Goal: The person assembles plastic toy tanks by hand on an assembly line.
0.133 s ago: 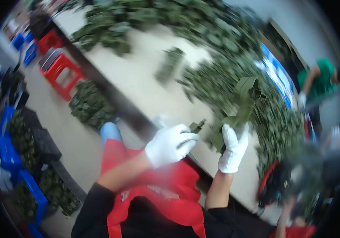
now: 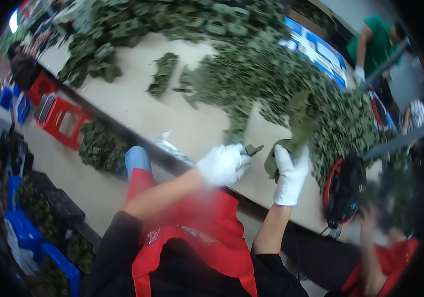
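My left hand (image 2: 224, 166), in a white glove, is closed around a small dark green piece (image 2: 254, 149) whose narrow tip sticks out past the fingers; its kind is unclear. To its right, my white-gloved right hand (image 2: 291, 177) grips an olive-green webbing strap (image 2: 303, 116) between thumb and fingers. The strap loops upward, and a short end hangs beside the thumb. Just beyond my left hand, another green strap (image 2: 238, 119) lies on the pale table (image 2: 197, 119). A large pile of green webbing pieces (image 2: 266, 74) spreads behind both hands.
A separate green bundle (image 2: 163, 74) lies on the table, left of the pile. Red stools (image 2: 66, 121) and blue crates (image 2: 24, 235) stand on the left. A black and red bag (image 2: 344, 188) sits at right. A person in green (image 2: 378, 44) and one in red (image 2: 385, 262) are nearby.
The whole view has shifted, so the table and pile appear farther left. My left hand appears slightly up and right, nearer my right hand. Both hands keep their hold.
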`<state>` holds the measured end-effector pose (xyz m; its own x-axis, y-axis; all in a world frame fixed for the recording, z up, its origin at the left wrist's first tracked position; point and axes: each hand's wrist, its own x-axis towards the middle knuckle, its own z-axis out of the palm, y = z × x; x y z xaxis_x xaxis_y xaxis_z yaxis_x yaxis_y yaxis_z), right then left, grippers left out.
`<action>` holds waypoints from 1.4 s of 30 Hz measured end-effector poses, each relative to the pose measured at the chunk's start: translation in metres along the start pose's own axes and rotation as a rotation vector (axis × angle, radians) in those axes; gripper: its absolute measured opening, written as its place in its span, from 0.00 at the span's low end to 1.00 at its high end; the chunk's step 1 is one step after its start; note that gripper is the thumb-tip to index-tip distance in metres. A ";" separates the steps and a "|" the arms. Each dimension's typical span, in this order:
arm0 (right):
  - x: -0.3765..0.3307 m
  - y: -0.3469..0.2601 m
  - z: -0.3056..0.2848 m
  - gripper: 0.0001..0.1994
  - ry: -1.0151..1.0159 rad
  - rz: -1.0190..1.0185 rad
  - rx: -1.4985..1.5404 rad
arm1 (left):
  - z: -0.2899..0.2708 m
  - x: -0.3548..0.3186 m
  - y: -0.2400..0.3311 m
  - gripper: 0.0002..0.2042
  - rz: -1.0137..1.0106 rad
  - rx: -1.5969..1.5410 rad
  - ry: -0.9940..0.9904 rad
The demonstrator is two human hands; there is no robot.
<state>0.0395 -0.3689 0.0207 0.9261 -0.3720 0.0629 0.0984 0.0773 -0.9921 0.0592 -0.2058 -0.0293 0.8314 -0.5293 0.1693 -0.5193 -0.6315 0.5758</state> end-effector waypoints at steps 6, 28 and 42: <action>-0.024 0.010 -0.025 0.25 -0.014 0.061 -0.178 | -0.007 0.015 0.000 0.14 0.103 -0.190 0.263; -0.038 0.007 0.033 0.13 -0.186 -0.267 -0.610 | -0.054 -0.005 -0.065 0.17 -0.535 -1.481 0.256; -0.047 0.003 0.097 0.07 -0.232 -0.508 -0.993 | -0.060 -0.014 -0.027 0.20 -0.422 -1.337 0.559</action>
<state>0.0316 -0.2611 0.0249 0.9167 0.0371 0.3979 0.2452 -0.8384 -0.4868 0.0731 -0.1469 0.0010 0.9953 0.0264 -0.0932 0.0714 0.4510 0.8897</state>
